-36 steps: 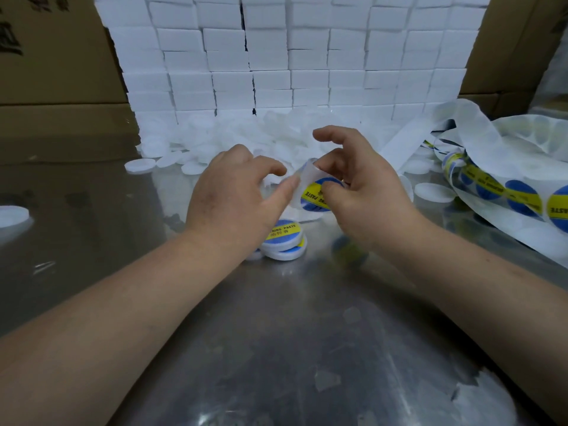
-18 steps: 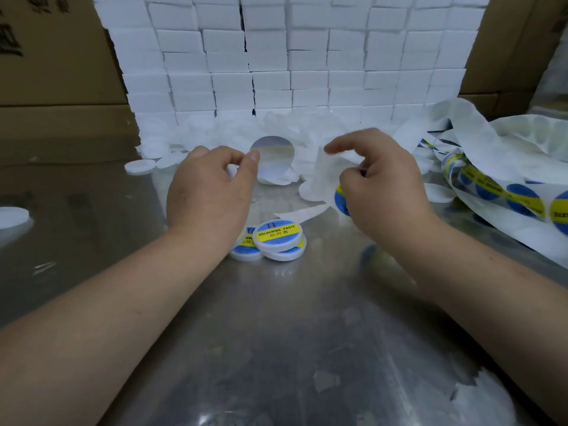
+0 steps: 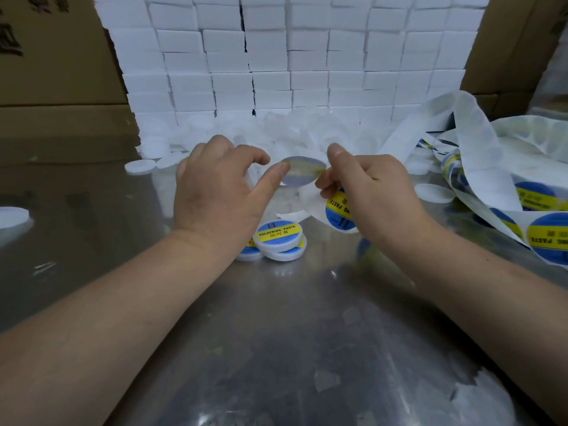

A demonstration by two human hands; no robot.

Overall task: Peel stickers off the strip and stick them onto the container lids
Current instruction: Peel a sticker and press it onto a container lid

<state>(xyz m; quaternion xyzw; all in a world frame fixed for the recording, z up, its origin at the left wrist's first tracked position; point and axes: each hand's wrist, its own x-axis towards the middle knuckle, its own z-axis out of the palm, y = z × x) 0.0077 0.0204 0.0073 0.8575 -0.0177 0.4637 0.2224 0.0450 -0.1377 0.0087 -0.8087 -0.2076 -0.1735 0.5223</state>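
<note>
One peeled sticker (image 3: 302,173) pinched by left hand (image 3: 215,195); right hand (image 3: 368,192) pinches the strip (image 3: 307,206). Touch its edge only; centre it over a bare lid (image 3: 433,193).

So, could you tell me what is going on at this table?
A person is labelling lids by hand. A peeled round sticker is held up, adhesive side towards the camera, between the left hand thumb and the right hand fingertips. The right hand also grips the strip. Labelled lids lie stacked on the metal table; plain white lids are piled behind.
</note>
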